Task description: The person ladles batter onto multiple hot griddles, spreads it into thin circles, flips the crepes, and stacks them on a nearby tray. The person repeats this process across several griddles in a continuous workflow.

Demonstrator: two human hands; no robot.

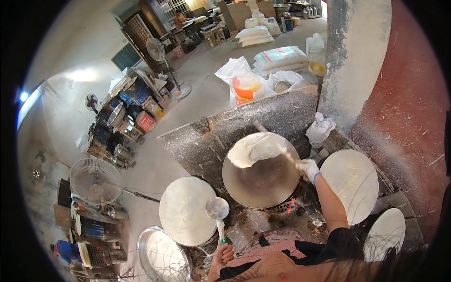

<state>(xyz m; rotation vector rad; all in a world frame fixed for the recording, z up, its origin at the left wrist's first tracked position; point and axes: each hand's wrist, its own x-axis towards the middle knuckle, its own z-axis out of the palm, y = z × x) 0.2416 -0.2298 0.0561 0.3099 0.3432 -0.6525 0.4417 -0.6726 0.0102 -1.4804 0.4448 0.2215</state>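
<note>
My bare left hand (224, 253) grips the green handle of a metal ladle (217, 208), whose bowl hangs over the right rim of a round griddle covered by a pale sheet (185, 209). In my right hand (308, 170), which wears a white glove, is a wooden stick (288, 155). The stick slants across the central round griddle (259, 190). A white, wet-looking layer of batter (253, 148) covers this griddle's far part, and its near part is bare and brownish. Left of my left hand stands a metal basin (141, 243) of white batter (164, 252).
More griddles with pale sheets, one right (348, 187) and one lower right (385, 234), flank my right arm. A spattered board (197, 137) rises behind the central griddle. A pedestal fan (96, 181) stands left. Sacks (280, 58) lie beyond; another person (179, 18) is far back.
</note>
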